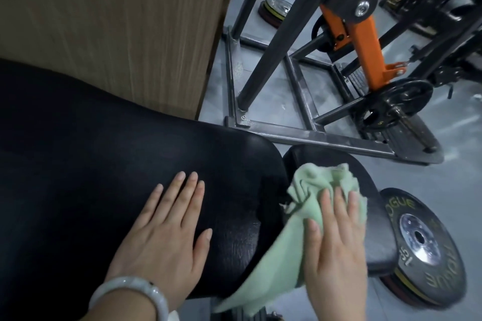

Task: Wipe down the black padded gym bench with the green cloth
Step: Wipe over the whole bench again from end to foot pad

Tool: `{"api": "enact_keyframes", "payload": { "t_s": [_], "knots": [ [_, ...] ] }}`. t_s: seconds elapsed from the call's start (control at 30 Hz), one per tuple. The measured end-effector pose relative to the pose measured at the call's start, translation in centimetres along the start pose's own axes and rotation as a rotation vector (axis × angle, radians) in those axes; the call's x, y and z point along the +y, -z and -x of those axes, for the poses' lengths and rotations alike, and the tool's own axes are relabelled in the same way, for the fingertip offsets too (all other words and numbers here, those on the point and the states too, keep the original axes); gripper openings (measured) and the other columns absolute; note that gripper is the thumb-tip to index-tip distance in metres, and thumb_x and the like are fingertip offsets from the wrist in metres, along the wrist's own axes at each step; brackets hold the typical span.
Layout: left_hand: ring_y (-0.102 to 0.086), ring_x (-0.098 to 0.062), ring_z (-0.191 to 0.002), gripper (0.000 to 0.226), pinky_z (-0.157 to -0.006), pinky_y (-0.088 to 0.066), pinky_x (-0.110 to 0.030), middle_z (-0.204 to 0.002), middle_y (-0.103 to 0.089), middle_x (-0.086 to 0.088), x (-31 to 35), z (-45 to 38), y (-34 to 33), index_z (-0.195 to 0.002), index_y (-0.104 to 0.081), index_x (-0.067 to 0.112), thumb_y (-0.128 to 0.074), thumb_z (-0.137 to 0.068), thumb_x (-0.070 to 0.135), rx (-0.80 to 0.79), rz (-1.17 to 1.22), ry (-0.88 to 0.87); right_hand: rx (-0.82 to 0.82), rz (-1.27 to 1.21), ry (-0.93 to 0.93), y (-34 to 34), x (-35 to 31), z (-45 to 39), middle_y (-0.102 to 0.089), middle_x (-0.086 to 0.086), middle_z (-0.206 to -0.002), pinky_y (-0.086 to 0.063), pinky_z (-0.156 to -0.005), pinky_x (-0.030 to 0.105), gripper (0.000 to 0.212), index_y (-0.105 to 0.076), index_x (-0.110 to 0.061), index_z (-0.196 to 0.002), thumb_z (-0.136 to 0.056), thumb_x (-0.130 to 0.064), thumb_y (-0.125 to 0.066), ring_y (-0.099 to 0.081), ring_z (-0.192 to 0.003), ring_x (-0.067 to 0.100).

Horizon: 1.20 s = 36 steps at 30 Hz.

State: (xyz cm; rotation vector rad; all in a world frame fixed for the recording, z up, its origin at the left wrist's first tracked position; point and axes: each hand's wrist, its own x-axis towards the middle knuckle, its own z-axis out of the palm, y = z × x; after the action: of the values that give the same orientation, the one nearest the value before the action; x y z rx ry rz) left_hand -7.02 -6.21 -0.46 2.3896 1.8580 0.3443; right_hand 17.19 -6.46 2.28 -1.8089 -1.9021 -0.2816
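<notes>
The black padded gym bench (91, 164) fills the left and middle; its large back pad ends near the centre, and a smaller seat pad (365, 180) lies just to its right across a narrow gap. My left hand (167, 232) rests flat on the back pad, fingers straight, a white bangle on the wrist. My right hand (336, 240) presses the crumpled green cloth (313, 190) flat onto the seat pad with straight fingers. One end of the cloth hangs down into the gap between the pads.
A black weight plate (427, 250) with a metal hub lies on the grey floor right beside the seat pad. A dark steel and orange rack frame (287, 91) with loaded plates stands behind. A wood-grain panel (117, 21) rises at the upper left.
</notes>
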Motion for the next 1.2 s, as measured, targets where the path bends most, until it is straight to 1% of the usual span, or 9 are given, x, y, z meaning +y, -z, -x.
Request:
{"api": "enact_keyframes", "payload": {
  "t_s": [0.13,0.27,0.4,0.47,0.57,0.73,0.93,1.07,1.2],
  "knots": [
    [-0.037,-0.027,-0.139,0.071,-0.109,-0.026,-0.048,-0.149,-0.041,-0.015,0.0,0.1,0.1,-0.137,-0.046,-0.004,-0.010,-0.101,0.045,0.010,-0.009,-0.013,-0.277,0.225,0.043,-0.6,3.1,-2.5,-0.023,0.005,-0.157,0.004,-0.120,0.039,0.058,-0.036,-0.017,-0.148,-0.102,-0.046,-0.017,0.004,-0.149,0.016],
    [-0.035,-0.026,-0.139,0.071,-0.110,-0.025,-0.047,-0.148,-0.042,-0.014,-0.1,0.0,0.0,-0.137,-0.047,-0.003,-0.010,-0.101,0.046,0.013,-0.005,-0.017,-0.572,0.164,-0.058,-1.4,4.5,-5.0,0.012,-0.015,-0.158,0.017,-0.116,0.037,0.070,-0.008,-0.048,-0.149,-0.083,-0.066,0.007,0.027,-0.143,0.008],
    [-0.032,-0.024,-0.140,0.071,-0.114,-0.019,-0.044,-0.148,-0.042,-0.014,-0.2,-0.1,0.1,-0.137,-0.047,-0.003,-0.010,-0.101,0.047,0.017,0.008,-0.023,-0.656,0.144,-0.067,-1.6,5.6,-8.3,0.010,-0.014,-0.161,0.014,-0.117,0.038,0.074,-0.001,-0.050,-0.148,-0.077,-0.070,0.006,0.027,-0.140,0.003],
    [-0.032,-0.024,-0.139,0.072,-0.114,-0.018,-0.043,-0.147,-0.043,-0.015,-0.2,-0.2,0.2,-0.136,-0.048,-0.003,-0.010,-0.101,0.046,0.024,0.013,-0.027,-0.698,0.183,-0.094,-1.3,5.7,-9.4,0.009,-0.012,-0.162,0.014,-0.118,0.040,0.074,-0.002,-0.048,-0.150,-0.080,-0.071,0.004,0.022,-0.145,0.008],
    [-0.032,-0.025,-0.139,0.072,-0.113,-0.019,-0.044,-0.147,-0.043,-0.015,-0.3,-0.1,0.0,-0.136,-0.048,-0.004,-0.010,-0.101,0.047,0.034,0.016,-0.031,-0.635,0.150,-0.276,-1.8,4.0,-10.4,0.001,-0.006,-0.163,0.008,-0.119,0.046,0.056,-0.016,-0.042,-0.152,-0.098,-0.055,-0.007,0.010,-0.149,0.020],
    [-0.032,-0.025,-0.139,0.072,-0.112,-0.021,-0.045,-0.147,-0.044,-0.016,-0.5,-0.2,-0.3,-0.135,-0.049,-0.004,-0.011,-0.100,0.047,0.061,0.015,-0.047,-0.575,0.198,-0.397,-4.8,2.4,-11.6,0.001,-0.005,-0.163,0.007,-0.118,0.050,0.055,-0.010,-0.043,-0.153,-0.099,-0.053,-0.009,0.009,-0.149,0.026],
    [-0.035,-0.025,-0.138,0.071,-0.113,-0.020,-0.043,-0.146,-0.045,-0.015,-0.5,-0.3,-0.6,-0.136,-0.049,-0.002,-0.012,-0.100,0.048,0.093,0.024,-0.056,-0.495,0.212,-0.522,-6.7,2.7,-14.3,-0.015,-0.001,-0.162,0.003,-0.117,0.052,0.055,-0.028,-0.035,-0.150,-0.101,-0.050,-0.010,0.001,-0.149,0.027],
    [-0.035,-0.025,-0.137,0.070,-0.113,-0.019,-0.042,-0.146,-0.046,-0.015,-0.6,-0.4,-0.6,-0.137,-0.046,-0.001,-0.013,-0.100,0.048,0.099,0.023,-0.058,-0.410,0.211,-0.541,-7.9,2.3,-15.8,-0.032,0.001,-0.156,-0.001,-0.116,0.054,0.059,-0.045,-0.024,-0.144,-0.102,-0.046,-0.009,-0.011,-0.148,0.026],
    [-0.035,-0.025,-0.137,0.071,-0.113,-0.019,-0.043,-0.145,-0.046,-0.015,-0.6,-0.3,-0.7,-0.135,-0.049,-0.002,-0.013,-0.100,0.048,0.105,0.017,-0.056,-0.209,-0.056,-0.477,-6.5,2.0,-14.7,-0.049,-0.002,-0.142,-0.003,-0.118,0.051,0.044,-0.054,-0.024,-0.134,-0.103,-0.035,-0.025,-0.033,-0.138,0.016]
  ]
}}
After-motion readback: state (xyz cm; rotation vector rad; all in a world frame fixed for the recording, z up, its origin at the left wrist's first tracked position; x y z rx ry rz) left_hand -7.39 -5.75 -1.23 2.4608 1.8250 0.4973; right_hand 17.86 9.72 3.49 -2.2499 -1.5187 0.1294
